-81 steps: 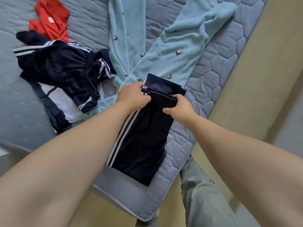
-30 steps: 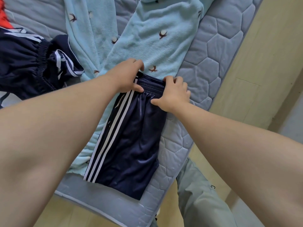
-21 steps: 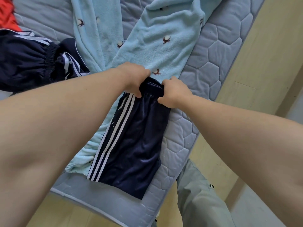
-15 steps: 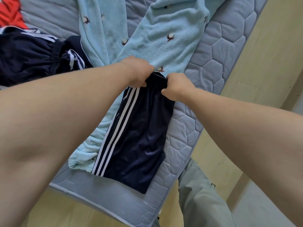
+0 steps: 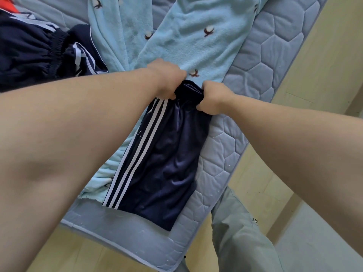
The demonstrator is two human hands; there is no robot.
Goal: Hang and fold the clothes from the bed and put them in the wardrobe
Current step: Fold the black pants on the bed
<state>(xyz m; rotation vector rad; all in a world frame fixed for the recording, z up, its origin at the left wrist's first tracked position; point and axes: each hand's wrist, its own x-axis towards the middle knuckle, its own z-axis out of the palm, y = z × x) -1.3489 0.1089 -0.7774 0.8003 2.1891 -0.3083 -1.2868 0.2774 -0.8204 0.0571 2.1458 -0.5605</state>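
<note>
Both hands are on one item. My left hand and my right hand are curled round the far end of the navy striped trousers. The fingers are tucked under the bunched cloth, one hand at each corner, close together with only the gathered edge between them. I judge the grip is taken at both corners so that the end can be carried over as one straight edge and the fold comes out square; lifted by one hand, this glossy fabric would likely sag to one side. The trousers lie lengthwise near the corner of the mattress, with the white stripes along their left side and the near end flat, reaching almost to the mattress border. They rest partly on the light blue fleece garment, which is spread beneath and beyond them. That overlap is a risk, as a finger could catch the fleece along with the trousers. The placement near the edge suits the work: I stand at that corner, my own grey-green trouser leg beside the bed, so the reach is short. A dark jacket with white piping lies crumpled well to the left, with a scrap of red cloth beyond it at the top left; both are unfolded. Assessment: one piece is being folded, several remain, and the wardrobe is not in view.
</note>
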